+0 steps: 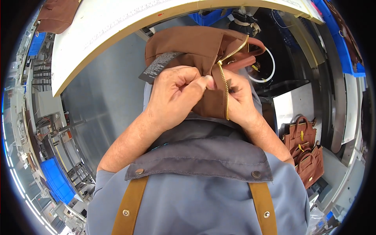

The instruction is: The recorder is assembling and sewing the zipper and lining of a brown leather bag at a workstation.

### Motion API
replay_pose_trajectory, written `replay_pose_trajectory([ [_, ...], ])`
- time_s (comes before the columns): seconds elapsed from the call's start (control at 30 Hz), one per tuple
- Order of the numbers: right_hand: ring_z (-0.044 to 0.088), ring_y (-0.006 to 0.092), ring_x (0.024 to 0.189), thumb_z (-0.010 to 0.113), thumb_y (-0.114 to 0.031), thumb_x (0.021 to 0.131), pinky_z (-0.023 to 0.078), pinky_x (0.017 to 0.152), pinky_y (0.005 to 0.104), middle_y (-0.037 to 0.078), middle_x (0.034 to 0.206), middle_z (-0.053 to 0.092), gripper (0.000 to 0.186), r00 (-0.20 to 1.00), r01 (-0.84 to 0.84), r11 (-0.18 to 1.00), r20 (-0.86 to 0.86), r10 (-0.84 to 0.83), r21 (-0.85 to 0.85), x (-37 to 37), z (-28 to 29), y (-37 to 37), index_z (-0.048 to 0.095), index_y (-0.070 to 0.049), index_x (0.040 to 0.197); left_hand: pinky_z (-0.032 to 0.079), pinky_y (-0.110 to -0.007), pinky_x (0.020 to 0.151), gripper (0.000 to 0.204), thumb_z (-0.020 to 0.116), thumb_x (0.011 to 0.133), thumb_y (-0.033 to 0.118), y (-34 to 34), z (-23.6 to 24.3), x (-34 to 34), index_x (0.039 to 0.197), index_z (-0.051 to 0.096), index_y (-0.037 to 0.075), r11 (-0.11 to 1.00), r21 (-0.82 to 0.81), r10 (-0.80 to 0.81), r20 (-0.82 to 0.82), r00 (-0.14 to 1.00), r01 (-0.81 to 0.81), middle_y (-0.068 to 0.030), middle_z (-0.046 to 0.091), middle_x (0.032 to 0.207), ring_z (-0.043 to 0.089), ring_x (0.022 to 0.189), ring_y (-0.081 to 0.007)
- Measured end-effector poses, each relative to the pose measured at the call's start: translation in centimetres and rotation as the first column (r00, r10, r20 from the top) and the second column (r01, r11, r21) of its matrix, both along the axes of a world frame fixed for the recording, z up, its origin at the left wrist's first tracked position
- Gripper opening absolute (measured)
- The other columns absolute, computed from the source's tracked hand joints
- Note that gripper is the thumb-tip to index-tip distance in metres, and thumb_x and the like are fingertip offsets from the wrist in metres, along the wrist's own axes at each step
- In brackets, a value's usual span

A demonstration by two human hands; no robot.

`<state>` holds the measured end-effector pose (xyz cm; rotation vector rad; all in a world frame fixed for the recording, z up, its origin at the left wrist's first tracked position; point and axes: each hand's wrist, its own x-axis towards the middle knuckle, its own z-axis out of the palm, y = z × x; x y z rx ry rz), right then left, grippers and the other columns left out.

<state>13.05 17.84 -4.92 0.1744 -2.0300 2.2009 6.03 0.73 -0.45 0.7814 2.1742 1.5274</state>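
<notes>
In front of my body I hold a brown handbag (188, 43) whose inner lining is turned outward. My left hand (176, 92) pinches the brown lining near the middle, thumb pressed against the fingers. On the other side of the open gold zipper (225, 80), my right hand (241, 98) grips the bag's edge; some of its fingers are hidden behind the fabric. A dark label (161, 64) with pale print hangs from the lining beside my left hand. The bag's reddish-brown handle (256, 47) sticks out at the right.
A white table with a wooden edge (117, 39) curves across the far side, with a brown piece (58, 15) at its left end. Finished-looking brown handbags (307, 149) stand at the right. Blue bins (56, 178) sit to the left and far right (344, 43).
</notes>
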Motion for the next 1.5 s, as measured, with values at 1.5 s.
replay_pose_trajectory([
  [1.5, 0.061, 0.0328, 0.061, 0.068, -0.007, 0.077, 0.048, 0.055, 0.0390, 0.012, 0.066, 0.059, 0.012, 0.987, 0.153, 0.919, -0.094, -0.127, 0.363, -1.4, -1.1, -2.4, 0.057, -0.005, 0.075, 0.040, -0.035, 0.048, 0.021, 0.068, 0.080, 0.006, -1.6, 0.0, 0.5, 0.065, 0.056, 0.000, 0.948, -0.265, 0.006, -0.535, 0.845, -0.175, -0.0129, 0.052, 0.056, 0.049, 0.048, -0.0231],
])
